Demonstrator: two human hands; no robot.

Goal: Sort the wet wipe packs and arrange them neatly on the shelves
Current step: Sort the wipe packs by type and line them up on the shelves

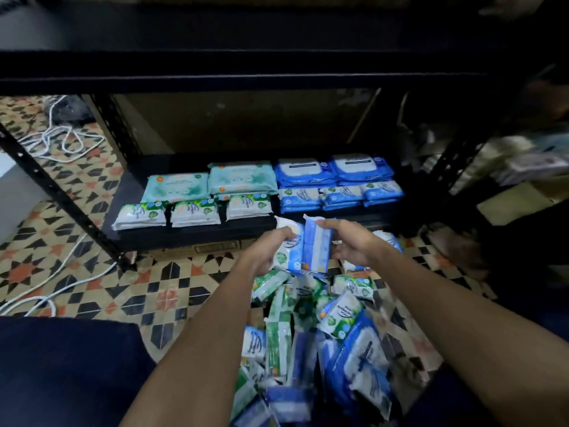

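Left hand: the left hand (268,248) is raised in front of the bottom shelf, fingers curled around a small blue and white wipe pack (291,244), thumb on its face.
Right hand: the right hand (347,241) grips a second blue pack (317,245) held upright on its end, thumb at the top edge, fingers wrapped behind it.
Held packs: the two packs touch side by side between the hands, just in front of the shelf's front edge.
Bottom shelf: a black shelf board (197,234) low to the floor holds sorted wipes.
Shelf, left half: two large pale green packs (212,184) lie at the back; three small green and white packs (192,212) sit in a row in front of them.
Shelf, right half: two stacks of large blue packs (334,171) lie at the back; three small blue stacks (340,197) line up in front.
Unsorted pile: a loose heap of green and blue wipe packs (311,334) lies on the floor below the hands, packs tilted and overlapping.
Upper shelf: a dark board (215,66) spans the top of the view.
Frame: a black perforated metal upright (58,192) slants down at the left.
Floor: patterned tiles (154,288) in black, cream and orange.
Cable: a white cord (61,140) loops across the tiles at the left.
Right side: dim, blurred items beside the rack; I cannot tell what they are.
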